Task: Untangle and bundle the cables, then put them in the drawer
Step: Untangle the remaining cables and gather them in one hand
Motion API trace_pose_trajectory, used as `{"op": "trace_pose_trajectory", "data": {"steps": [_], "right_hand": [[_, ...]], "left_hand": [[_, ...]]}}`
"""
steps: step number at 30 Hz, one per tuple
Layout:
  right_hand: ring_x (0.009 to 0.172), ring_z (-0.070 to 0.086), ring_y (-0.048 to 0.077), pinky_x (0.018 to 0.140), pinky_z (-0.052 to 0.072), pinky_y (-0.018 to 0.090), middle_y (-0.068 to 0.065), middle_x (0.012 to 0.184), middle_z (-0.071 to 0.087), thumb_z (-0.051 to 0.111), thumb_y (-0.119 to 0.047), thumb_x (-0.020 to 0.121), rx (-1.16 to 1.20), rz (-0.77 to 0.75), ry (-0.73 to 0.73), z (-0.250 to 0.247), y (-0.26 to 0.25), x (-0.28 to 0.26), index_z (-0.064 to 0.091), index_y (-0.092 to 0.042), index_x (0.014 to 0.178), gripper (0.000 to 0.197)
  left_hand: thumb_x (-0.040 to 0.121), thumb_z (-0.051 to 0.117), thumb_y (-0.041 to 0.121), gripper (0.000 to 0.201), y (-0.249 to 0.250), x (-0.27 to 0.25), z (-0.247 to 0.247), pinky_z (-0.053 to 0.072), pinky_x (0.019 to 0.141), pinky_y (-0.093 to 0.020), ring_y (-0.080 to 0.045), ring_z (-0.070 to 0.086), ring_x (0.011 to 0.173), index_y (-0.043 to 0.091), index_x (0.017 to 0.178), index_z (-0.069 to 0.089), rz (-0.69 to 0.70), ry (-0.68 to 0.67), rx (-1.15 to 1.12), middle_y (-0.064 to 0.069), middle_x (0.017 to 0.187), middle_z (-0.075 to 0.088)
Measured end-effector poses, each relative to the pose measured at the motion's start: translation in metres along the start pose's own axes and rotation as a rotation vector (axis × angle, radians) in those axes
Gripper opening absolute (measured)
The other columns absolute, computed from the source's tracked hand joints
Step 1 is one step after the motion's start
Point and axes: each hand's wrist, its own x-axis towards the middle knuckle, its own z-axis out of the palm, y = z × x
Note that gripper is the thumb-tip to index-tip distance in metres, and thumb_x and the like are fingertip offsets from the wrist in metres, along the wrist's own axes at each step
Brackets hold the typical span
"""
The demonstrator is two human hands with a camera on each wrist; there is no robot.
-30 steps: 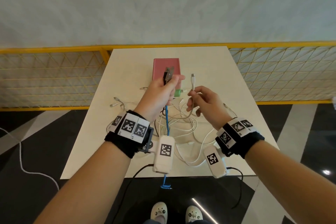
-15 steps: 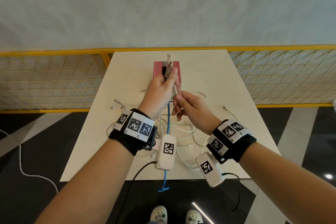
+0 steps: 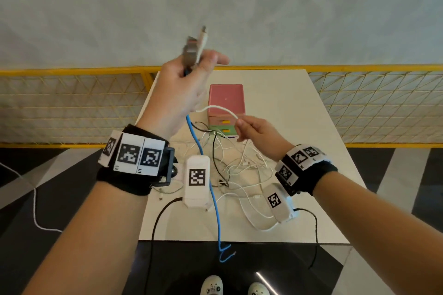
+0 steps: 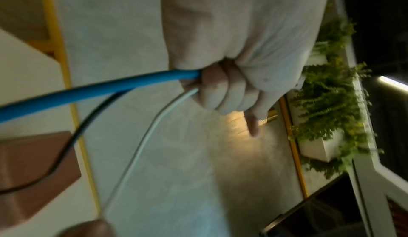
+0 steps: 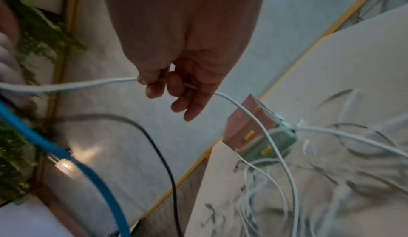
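Left hand (image 3: 178,93) gripping cable ends, right hand (image 3: 260,133) pinching white cable (image 3: 217,108)

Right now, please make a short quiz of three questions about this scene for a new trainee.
1. True or false: the left hand grips the blue cable, a black cable and a white cable together.
2. What does the right hand pinch? A) the blue cable B) the white cable C) a drawer handle
3. Fill in: the small drawer unit has a ____ top.

Key: 1 true; 2 B; 3 pink.
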Motion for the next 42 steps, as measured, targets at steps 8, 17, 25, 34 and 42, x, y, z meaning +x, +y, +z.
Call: {"op": "trace_pose_trajectory", "data": {"steps": [8, 17, 25, 34, 42], "right_hand": [[0.065, 0.046, 0.000, 0.065, 0.036, 0.013, -0.012, 0.067, 0.047, 0.044, -0.020, 0.099, -0.223, -0.278, 0.037, -0.038, -0.060, 0.022, 0.050, -0.029, 0.071, 0.030], [0.069, 0.056, 0.015, 0.075, 0.047, 0.039, 0.003, 0.070, 0.054, 0.035, -0.022, 0.102, -0.230, -0.093, -0.003, -0.035, -0.037, 0.021, 0.052, -0.013, 0.077, 0.032], [0.073, 0.058, 0.033, 0.072, 0.050, 0.044, 0.018, 0.076, 0.061, 0.039, -0.023, 0.101, -0.340, -0.156, -0.062, -0.032, -0.057, 0.024, 0.055, -0.019, 0.077, 0.029], [0.066, 0.058, 0.023, 0.074, 0.048, 0.033, 0.006, 0.068, 0.055, 0.033, -0.021, 0.103, -0.209, -0.088, -0.005, -0.037, -0.043, 0.013, 0.050, -0.017, 0.077, 0.031], [0.062, 0.051, 0.017, 0.063, 0.042, 0.026, 0.000, 0.067, 0.052, 0.035, -0.021, 0.102, -0.338, -0.210, -0.029, -0.036, -0.069, 0.022, 0.048, -0.022, 0.078, 0.027]], "left_hand": [[0.100, 0.046, 0.039, 0.029, -0.036, -0.008, 0.012, 0.030, 0.050, -0.024, -0.001, 0.040, 0.044, 0.018, 0.087, 0.062, -0.219, -0.185, 0.623, 0.011, 0.054, 0.043], [0.095, 0.047, 0.045, 0.030, -0.031, 0.016, -0.010, 0.025, 0.050, -0.028, -0.007, 0.032, 0.041, 0.029, 0.074, 0.062, -0.014, 0.289, 0.312, 0.004, 0.043, 0.035], [0.098, 0.049, 0.018, 0.022, -0.034, 0.013, 0.012, 0.031, 0.051, -0.017, -0.014, 0.052, 0.064, 0.034, 0.090, 0.062, 0.026, -0.205, 0.825, 0.008, 0.066, 0.054], [0.098, 0.046, 0.012, 0.017, -0.026, 0.024, -0.018, 0.033, 0.055, -0.020, -0.003, 0.043, 0.054, 0.018, 0.100, 0.062, 0.141, 0.261, 0.575, 0.005, 0.082, 0.059], [0.098, 0.051, 0.016, 0.021, -0.036, 0.015, 0.009, 0.040, 0.056, -0.020, -0.010, 0.058, 0.066, 0.019, 0.111, 0.067, 0.052, -0.164, 0.796, 0.002, 0.080, 0.065]]}}
